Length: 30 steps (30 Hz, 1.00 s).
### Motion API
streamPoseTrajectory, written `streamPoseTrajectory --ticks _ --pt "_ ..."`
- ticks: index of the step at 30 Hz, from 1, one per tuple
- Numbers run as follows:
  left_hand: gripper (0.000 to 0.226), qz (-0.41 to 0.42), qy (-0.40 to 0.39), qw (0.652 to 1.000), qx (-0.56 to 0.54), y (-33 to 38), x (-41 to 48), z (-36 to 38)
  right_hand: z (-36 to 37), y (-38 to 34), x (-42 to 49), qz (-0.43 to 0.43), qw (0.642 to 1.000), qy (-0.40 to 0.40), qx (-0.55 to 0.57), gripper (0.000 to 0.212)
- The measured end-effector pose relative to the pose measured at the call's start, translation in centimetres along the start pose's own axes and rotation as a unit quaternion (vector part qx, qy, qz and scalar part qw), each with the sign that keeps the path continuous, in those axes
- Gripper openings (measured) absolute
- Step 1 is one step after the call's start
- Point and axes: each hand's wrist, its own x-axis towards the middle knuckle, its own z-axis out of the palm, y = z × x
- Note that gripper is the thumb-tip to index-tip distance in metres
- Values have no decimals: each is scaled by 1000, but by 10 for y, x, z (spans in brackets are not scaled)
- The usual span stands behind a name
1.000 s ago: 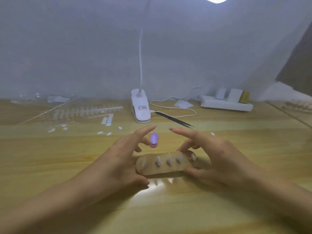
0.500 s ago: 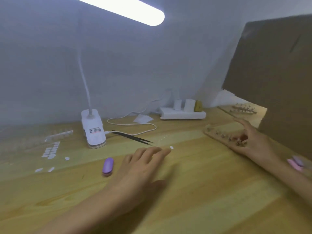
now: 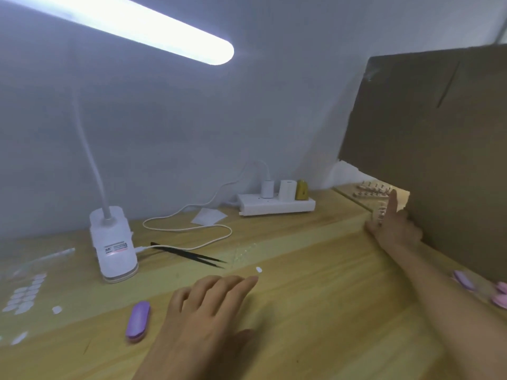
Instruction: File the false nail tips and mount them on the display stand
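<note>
Resting both hands open: left hand [image 3: 208,308] flat on table [image 3: 315,311], right hand [image 3: 396,229] touching the display stand [image 3: 380,215].

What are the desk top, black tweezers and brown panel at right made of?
Pale yellow desk top: wood or wood-look laminate, smooth, slight sheen; grain streaks show. Slim black pointed tweezers: likely coated metal, matte; too blurred to confirm. Large brown flat panel: cardboard by its look, matte, creased, ragged edge.
</note>
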Motion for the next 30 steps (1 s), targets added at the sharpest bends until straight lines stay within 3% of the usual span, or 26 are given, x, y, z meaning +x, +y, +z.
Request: streamPoseTrajectory --ticks 6,11,16,19,23,25,30 --pt "56 -31 -15 999 -6 -5 4 1 12 8 10 21 999 5 24 100" --pt "58 -31 -3 999 -10 -6 4 1 12 9 11 -57 993 -3 107 103" --pt "58 -38 -3 999 -23 -6 4 -1 8 10 12 -61 990 -11 129 105" --pt "59 -49 -17 997 -48 -5 4 -4 14 9 7 -169 974 -9 149 92" --pt "60 -62 -33 995 -65 -7 3 -3 14 16 7 -265 961 -33 73 88" --pt "60 -60 -32 995 -71 -7 2 -1 11 26 11 -272 960 -55 36 87" --pt "60 -57 -7 996 -63 -7 4 -1 -5 19 17 -167 984 -54 -38 85"
